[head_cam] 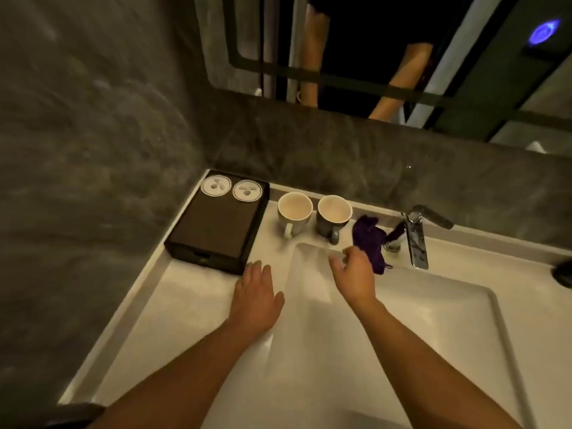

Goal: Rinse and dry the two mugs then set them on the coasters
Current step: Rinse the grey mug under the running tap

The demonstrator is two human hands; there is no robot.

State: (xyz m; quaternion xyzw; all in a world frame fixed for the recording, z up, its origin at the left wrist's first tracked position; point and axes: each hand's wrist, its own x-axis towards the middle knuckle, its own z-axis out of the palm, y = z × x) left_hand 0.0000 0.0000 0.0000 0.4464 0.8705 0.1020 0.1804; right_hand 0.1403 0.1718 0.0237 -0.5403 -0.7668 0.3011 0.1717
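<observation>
Two mugs stand upright side by side behind the basin: a light mug (294, 212) on the left and a dark mug (332, 216) on the right, handles facing me. Two round white coasters (215, 185) (247, 190) lie at the back of a black tray (213, 233). A purple cloth (370, 239) lies crumpled between the dark mug and the chrome tap (416, 239). My left hand (257, 294) rests flat on the counter beside the tray, fingers apart. My right hand (354, 274) hovers over the basin's back edge, fingers loosely spread, holding nothing.
The white sink (448, 320) fills the right half of the counter. Grey stone walls close in at left and back, with a mirror above. A dark object (563, 272) sits at the right edge.
</observation>
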